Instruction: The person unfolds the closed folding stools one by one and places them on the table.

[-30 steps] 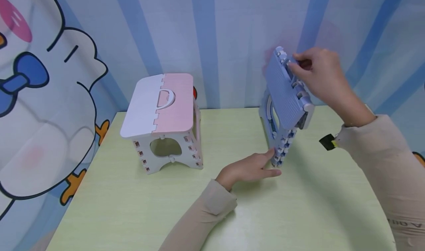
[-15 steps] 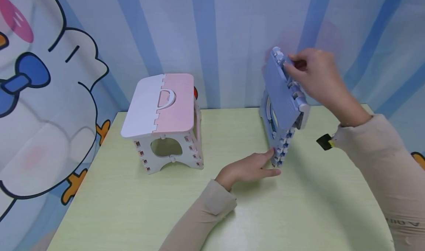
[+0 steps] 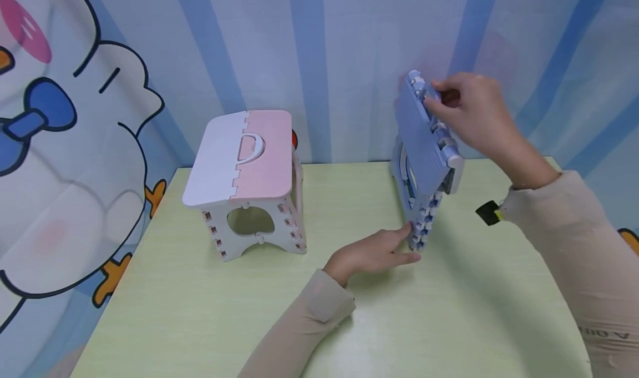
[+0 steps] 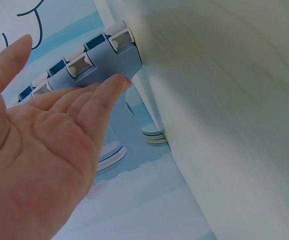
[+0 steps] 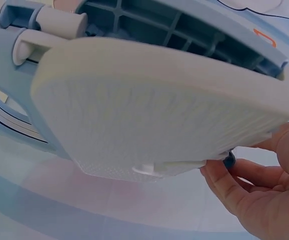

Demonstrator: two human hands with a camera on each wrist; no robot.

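A blue folding stool (image 3: 421, 139) stands partly folded on the right side of the table, its two seat halves raised into a narrow peak. At the top, my right hand (image 3: 471, 111) pinches its handle; in the right wrist view the fingertips (image 5: 217, 172) close on a small dark blue part beside the pale, ribbed seat half (image 5: 149, 115). Low down, my left hand (image 3: 371, 253) lies with straight fingers against the near end of the hinged legs (image 3: 424, 222). The left wrist view has its fingers (image 4: 107, 97) extended along the notched leg edge (image 4: 104, 62), thumb apart.
A pink and white folding stool (image 3: 264, 167) stands unfolded to the left, its handle lying on top. The pale green table (image 3: 209, 311) ends at a striped blue curtain (image 3: 344, 72) with cartoon figures. A black tag hangs by the right cuff (image 3: 524, 200).
My right hand and the top of the blue folding stool have shifted slightly left, with the raised seat halves drawing a little closer together. The left hand stays almost where it was.
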